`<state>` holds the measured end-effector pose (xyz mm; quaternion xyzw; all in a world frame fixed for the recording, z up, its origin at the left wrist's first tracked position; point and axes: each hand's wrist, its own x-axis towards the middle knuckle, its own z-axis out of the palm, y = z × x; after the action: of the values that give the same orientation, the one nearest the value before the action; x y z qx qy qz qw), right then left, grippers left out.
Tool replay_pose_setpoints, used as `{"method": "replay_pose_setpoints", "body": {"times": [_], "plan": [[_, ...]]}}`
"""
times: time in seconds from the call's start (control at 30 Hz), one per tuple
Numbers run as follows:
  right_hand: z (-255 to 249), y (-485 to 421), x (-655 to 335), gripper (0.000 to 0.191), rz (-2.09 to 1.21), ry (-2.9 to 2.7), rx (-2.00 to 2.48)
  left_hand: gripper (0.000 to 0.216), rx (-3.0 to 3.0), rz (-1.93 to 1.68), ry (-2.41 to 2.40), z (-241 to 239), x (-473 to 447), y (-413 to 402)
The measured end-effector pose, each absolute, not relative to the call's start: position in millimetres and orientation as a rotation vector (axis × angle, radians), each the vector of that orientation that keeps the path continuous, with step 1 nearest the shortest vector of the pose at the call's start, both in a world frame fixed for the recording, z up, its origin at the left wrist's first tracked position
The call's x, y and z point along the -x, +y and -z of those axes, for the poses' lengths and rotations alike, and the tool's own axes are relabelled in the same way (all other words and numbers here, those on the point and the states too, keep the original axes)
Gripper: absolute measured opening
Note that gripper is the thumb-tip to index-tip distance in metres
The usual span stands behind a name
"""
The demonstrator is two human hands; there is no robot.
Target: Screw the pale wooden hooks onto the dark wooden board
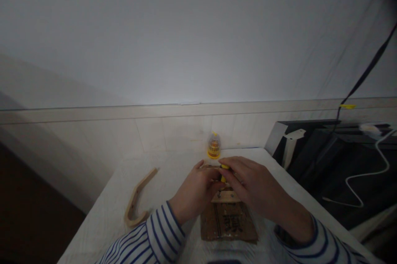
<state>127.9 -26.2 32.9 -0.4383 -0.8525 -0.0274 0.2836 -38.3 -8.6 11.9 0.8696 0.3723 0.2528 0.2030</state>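
Yellow tool [223, 178] was pinched by right hand [249, 181]; left hand [197, 191]: grip couldn't be told. Wooden piece [228, 197] was apparently being screwed; steady turning was needed next.

yellow object [223, 178] partly hidden by right hand [248, 179], bottle lettering [214, 148] too small, sleeves [164, 231] cut off below

Sleeves [166, 231] white, blue-striped; cardboard [212, 224] brown, lettering [232, 223] black; tool [223, 179] yellow; table [108, 206] white.
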Motion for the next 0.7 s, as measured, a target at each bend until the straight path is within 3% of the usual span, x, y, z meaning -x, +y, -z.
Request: {"method": "replay_pose_setpoints", "body": {"times": [0.7], "plan": [[-25, -22, -124, 0.018, 0.036, -2.208, 1.19, 0.015, -2.34, -0.741, 1.076, -16, 36, -10]]}}
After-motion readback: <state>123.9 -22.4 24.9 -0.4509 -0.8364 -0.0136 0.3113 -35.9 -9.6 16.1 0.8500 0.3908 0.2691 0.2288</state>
